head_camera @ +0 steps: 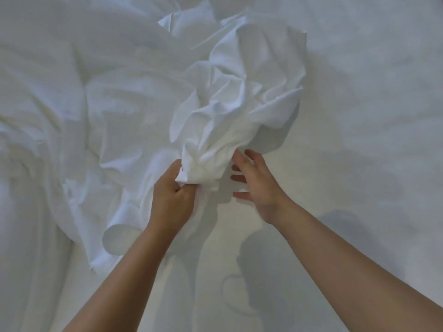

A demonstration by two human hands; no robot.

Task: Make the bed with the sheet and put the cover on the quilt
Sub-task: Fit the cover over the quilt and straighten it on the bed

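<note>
A crumpled white cloth (239, 97), sheet or quilt cover, rises in a bunched heap at the centre of the bed. My left hand (172, 197) grips its lower gathered end, with fingers curled round the fabric. My right hand (254, 183) is just to the right of that end, its fingers spread and straight, touching or nearly touching the cloth. More of the same white fabric (72, 116) lies in loose folds across the left half of the view.
A smooth white bed surface (359, 116) fills the right side and the near middle. My arms cast shadows on it below the hands. No bed edge or other object is in view.
</note>
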